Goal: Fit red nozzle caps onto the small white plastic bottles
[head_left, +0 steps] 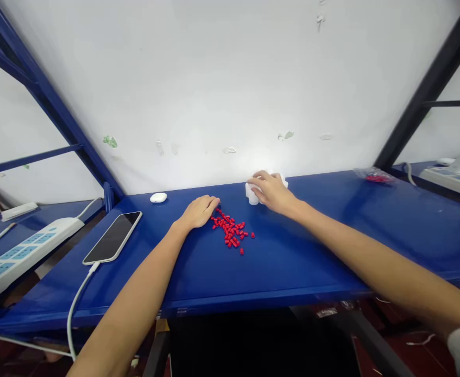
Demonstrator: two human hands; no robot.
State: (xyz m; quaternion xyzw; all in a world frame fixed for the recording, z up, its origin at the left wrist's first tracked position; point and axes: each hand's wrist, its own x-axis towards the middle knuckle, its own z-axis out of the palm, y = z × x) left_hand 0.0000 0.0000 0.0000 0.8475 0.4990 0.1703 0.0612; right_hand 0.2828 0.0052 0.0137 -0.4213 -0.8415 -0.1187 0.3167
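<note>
On the blue table lies a loose pile of small red cylindrical pieces (pixel 232 228), several of them strayed toward the front. My left hand (pixel 200 211) rests at the pile's upper left edge, its fingers drawn together and curled down; whatever lies under the fingertips is hidden. Farther back, near the wall, my right hand (pixel 273 191) reaches over a cluster of white rounded cylinders (pixel 253 198). Its fingers bend around them, slightly blurred, and the palm covers most of the cluster.
A phone (pixel 112 238) with a white charging cable (pixel 76 298) lies at the left, with a white earbud case (pixel 158 197) behind it. A clear bag with red pieces (pixel 377 177) sits at the back right. Power strips (pixel 29 251) and blue metal posts (pixel 53 104) flank the table.
</note>
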